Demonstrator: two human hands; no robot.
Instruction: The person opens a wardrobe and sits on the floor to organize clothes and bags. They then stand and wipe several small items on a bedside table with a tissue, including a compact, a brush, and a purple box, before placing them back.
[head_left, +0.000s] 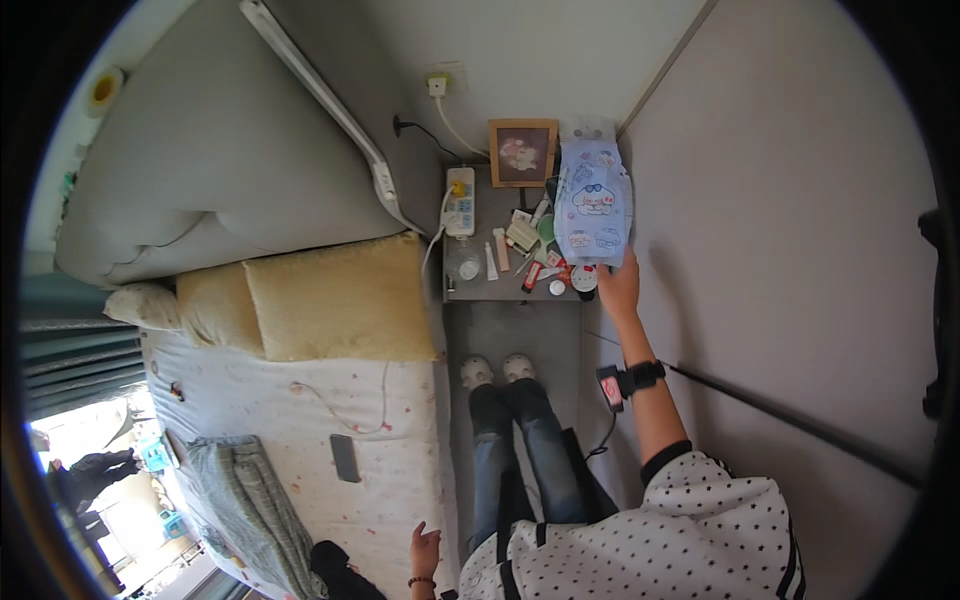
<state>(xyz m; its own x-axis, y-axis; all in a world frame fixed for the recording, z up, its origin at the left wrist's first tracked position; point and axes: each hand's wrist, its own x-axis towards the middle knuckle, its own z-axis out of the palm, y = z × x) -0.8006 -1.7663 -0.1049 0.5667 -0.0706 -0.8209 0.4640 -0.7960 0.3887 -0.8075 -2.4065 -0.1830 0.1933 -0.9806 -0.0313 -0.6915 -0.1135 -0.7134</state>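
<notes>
My right hand is at the lower right corner of a pale blue plastic package printed with cartoon characters, and its fingers take hold of that edge. The package is at the right end of the nightstand, against the wall. Just left of the hand lies a round white cartoon-face case, beside a small white cap or jar and a red-and-black tube. My left hand hangs by the bed's edge, fingers apart, holding nothing.
On the nightstand are a power strip, a wooden picture frame, a transparent container and several small tubes. The bed on the left bears yellow pillows, a smartphone and grey trousers. A wall bounds the right.
</notes>
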